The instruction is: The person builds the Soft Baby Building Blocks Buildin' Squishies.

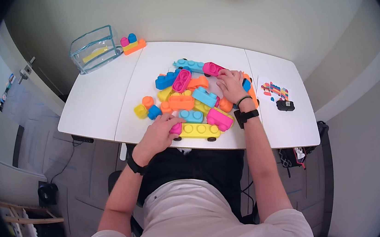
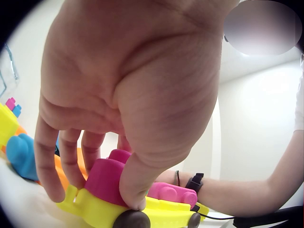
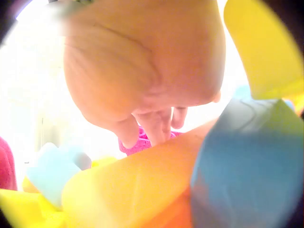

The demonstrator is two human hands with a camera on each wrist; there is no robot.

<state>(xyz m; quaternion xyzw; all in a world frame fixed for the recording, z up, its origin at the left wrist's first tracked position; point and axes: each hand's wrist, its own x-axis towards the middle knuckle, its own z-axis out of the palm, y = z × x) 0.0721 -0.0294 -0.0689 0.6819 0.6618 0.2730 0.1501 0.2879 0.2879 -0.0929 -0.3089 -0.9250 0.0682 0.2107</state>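
One pink block (image 2: 103, 180) between the left fingers (image 2: 46, 161), atop a yellow base (image 2: 92, 209)

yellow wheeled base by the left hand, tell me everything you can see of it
The yellow wheeled base looks like smooth plastic: long and low, round studs on top, dark wheels below. It stands upright near the table's front edge. A pink block sits on its left end, pinched by the left hand.

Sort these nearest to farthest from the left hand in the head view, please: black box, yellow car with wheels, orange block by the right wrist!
1. Yellow car, right at the left hand.
2. Orange block, farther right and farther back.
3. Black box, over on the far right.
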